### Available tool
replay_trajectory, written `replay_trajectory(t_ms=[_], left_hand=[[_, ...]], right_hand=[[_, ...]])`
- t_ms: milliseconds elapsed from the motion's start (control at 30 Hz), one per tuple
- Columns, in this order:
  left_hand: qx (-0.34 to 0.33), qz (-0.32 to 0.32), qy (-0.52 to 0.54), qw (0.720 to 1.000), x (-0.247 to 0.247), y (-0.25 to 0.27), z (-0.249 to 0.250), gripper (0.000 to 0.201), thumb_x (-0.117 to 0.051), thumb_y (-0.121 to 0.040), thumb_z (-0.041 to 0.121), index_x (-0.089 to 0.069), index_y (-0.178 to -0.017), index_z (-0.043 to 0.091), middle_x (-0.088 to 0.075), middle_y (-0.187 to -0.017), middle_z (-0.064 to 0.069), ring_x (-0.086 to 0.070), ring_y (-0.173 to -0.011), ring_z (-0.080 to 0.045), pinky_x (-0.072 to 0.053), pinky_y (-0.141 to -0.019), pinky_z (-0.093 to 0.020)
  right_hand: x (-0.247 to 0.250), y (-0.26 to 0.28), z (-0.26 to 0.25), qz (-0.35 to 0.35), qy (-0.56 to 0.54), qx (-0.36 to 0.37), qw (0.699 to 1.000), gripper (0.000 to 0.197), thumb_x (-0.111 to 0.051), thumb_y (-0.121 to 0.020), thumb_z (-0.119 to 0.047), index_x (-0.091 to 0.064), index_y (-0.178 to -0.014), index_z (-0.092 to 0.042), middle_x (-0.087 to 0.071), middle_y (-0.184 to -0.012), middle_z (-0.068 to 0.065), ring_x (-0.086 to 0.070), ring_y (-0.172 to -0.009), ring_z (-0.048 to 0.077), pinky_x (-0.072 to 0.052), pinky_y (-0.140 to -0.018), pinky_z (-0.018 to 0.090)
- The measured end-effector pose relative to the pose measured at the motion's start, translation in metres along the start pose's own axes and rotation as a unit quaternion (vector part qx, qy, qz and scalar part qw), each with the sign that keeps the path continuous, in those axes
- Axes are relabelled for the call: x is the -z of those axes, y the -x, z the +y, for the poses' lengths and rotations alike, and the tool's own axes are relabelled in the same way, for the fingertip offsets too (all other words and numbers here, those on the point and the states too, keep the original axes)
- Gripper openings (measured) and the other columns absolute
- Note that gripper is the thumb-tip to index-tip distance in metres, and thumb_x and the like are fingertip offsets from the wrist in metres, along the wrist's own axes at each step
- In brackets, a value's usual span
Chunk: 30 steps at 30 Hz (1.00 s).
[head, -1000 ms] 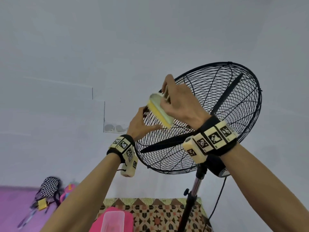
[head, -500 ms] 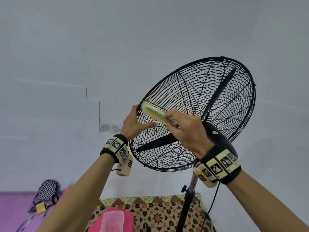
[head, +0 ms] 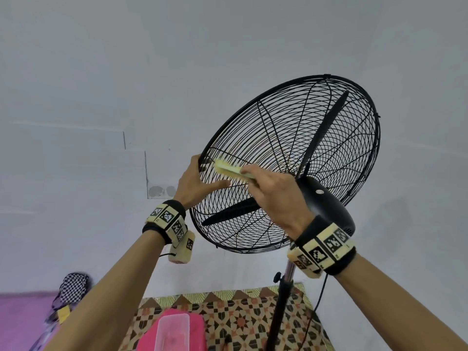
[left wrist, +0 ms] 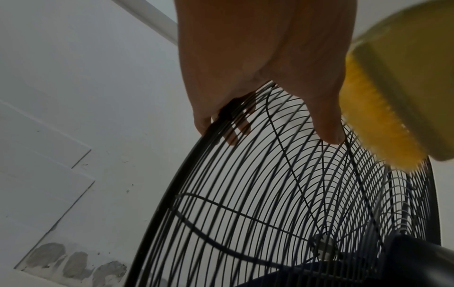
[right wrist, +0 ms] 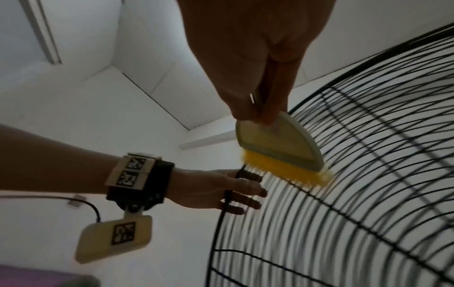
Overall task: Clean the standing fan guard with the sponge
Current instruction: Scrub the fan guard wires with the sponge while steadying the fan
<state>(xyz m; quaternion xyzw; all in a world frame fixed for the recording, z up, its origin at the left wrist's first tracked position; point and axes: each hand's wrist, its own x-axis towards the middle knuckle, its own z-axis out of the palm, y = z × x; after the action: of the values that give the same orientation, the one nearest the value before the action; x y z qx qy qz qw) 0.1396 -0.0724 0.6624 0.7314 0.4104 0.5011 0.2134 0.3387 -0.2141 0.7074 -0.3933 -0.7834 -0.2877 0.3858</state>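
Note:
The black wire fan guard [head: 326,77] tilts upward on its stand. My left hand [head: 195,183] grips its left rim, thumb on the near face and fingers behind the wires; the left wrist view shows this hand [left wrist: 245,68] on the rim [left wrist: 176,186]. My right hand [head: 276,196] pinches the sponge [head: 230,169], a cream-backed pad with a yellow bristly face. The right wrist view shows the sponge [right wrist: 277,147] with its yellow edge on the guard wires [right wrist: 216,233], just above my left hand's fingers [right wrist: 245,194]. The sponge [left wrist: 393,97] also fills the left wrist view's upper right.
The black motor housing [head: 326,206] sits behind my right wrist, above the fan pole [head: 281,312] and a hanging cable [head: 319,300]. Below lie a patterned mat [head: 240,315], a pink tub with a clear container [head: 172,330], and a checkered bag [head: 73,287] by the white wall.
My right hand has swept the sponge from the guard's upper left edge down across the wires toward the left rim. My left hand has kept its hold on the rim.

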Motion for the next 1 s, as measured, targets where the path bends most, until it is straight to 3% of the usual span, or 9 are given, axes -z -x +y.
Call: replay_trajectory(t_ms=[67,233,333,400,500,600,667,833,1000], left_hand=[[0.003,0.001,-0.006,1.000,0.002,0.001,0.000,0.106,-0.089,-0.065,0.067,-0.038,-0.146,0.024,-0.058,-0.142,0.004,-0.057,-0.127,-0.018,-0.046,-0.105,-0.042],[0.012,-0.100,0.063,0.993,0.028,-0.012,0.021,0.103,-0.067,-0.075,0.076,-0.030,-0.158,0.027,-0.051,-0.153,-0.006,-0.054,-0.131,-0.023,-0.040,-0.111,-0.051],[0.027,-0.140,0.064,0.988,0.043,-0.030,0.045,0.073,-0.039,-0.101,0.070,-0.030,-0.161,0.029,-0.048,-0.157,-0.011,-0.053,-0.133,-0.027,-0.041,-0.112,-0.056],[0.021,-0.153,0.002,0.988,0.043,-0.039,0.058,0.090,-0.032,-0.090,0.087,-0.037,-0.157,0.028,-0.050,-0.155,-0.011,-0.055,-0.133,-0.029,-0.038,-0.114,-0.060],[0.000,-0.136,-0.055,0.989,0.036,-0.042,0.062,0.094,-0.044,-0.078,0.090,-0.044,-0.142,0.020,-0.060,-0.127,-0.006,-0.062,-0.108,-0.023,-0.045,-0.099,-0.045],[-0.012,-0.102,-0.038,0.994,0.027,-0.037,0.058,0.087,-0.057,-0.079,0.080,-0.041,-0.135,0.015,-0.057,-0.110,0.002,-0.056,-0.090,-0.009,-0.044,-0.083,-0.033],[-0.015,-0.084,-0.016,0.996,0.023,-0.032,0.053,0.086,-0.059,-0.080,0.078,-0.042,-0.135,0.015,-0.057,-0.107,0.007,-0.056,-0.090,-0.005,-0.042,-0.077,-0.026],[-0.030,-0.048,0.016,0.998,0.018,-0.024,0.043,0.087,-0.057,-0.076,0.087,-0.054,-0.136,0.025,-0.067,-0.116,0.011,-0.064,-0.104,-0.005,-0.052,-0.091,-0.034],[-0.043,-0.037,0.024,0.998,0.018,-0.019,0.052,0.091,-0.053,-0.073,0.088,-0.054,-0.141,0.027,-0.062,-0.114,0.021,-0.059,-0.107,0.006,-0.043,-0.084,-0.019]], right_hand=[[0.003,0.006,0.012,0.006,0.011,-0.049,0.999,0.020,-0.074,-0.090,-0.002,-0.068,-0.108,-0.007,-0.069,-0.076,0.003,-0.055,-0.054,0.014,-0.056,-0.050,0.040],[0.001,0.027,0.013,0.090,-0.040,-0.051,0.994,0.015,-0.072,-0.093,-0.007,-0.070,-0.108,-0.006,-0.077,-0.106,0.010,-0.073,-0.078,0.021,-0.062,-0.060,0.038],[-0.017,0.031,0.005,0.123,-0.019,-0.016,0.992,0.032,-0.070,-0.095,-0.002,-0.070,-0.127,-0.004,-0.076,-0.112,0.010,-0.074,-0.085,0.019,-0.063,-0.071,0.032],[-0.026,0.035,0.006,0.118,0.000,0.004,0.993,0.039,-0.064,-0.098,-0.001,-0.066,-0.136,-0.006,-0.075,-0.119,0.013,-0.075,-0.097,0.024,-0.064,-0.077,0.038],[-0.030,0.053,0.019,0.088,0.057,0.000,0.994,0.040,-0.061,-0.096,-0.004,-0.066,-0.136,-0.006,-0.074,-0.121,0.014,-0.075,-0.100,0.026,-0.065,-0.072,0.041],[-0.027,0.073,0.039,0.104,0.060,-0.061,0.991,0.043,-0.072,-0.089,0.005,-0.069,-0.131,-0.005,-0.076,-0.115,0.014,-0.075,-0.084,0.024,-0.063,-0.057,0.041],[-0.022,0.081,0.043,0.143,0.038,-0.087,0.985,0.040,-0.072,-0.089,0.007,-0.069,-0.129,-0.002,-0.076,-0.114,0.015,-0.075,-0.082,0.022,-0.063,-0.059,0.037],[-0.031,0.072,0.013,0.165,0.002,-0.011,0.986,0.035,-0.071,-0.094,0.006,-0.068,-0.129,0.002,-0.072,-0.125,0.015,-0.071,-0.114,0.023,-0.059,-0.095,0.032],[-0.038,0.082,0.034,0.158,0.041,-0.081,0.983,0.031,-0.071,-0.094,0.002,-0.071,-0.124,-0.001,-0.076,-0.117,0.011,-0.075,-0.099,0.021,-0.064,-0.079,0.034]])
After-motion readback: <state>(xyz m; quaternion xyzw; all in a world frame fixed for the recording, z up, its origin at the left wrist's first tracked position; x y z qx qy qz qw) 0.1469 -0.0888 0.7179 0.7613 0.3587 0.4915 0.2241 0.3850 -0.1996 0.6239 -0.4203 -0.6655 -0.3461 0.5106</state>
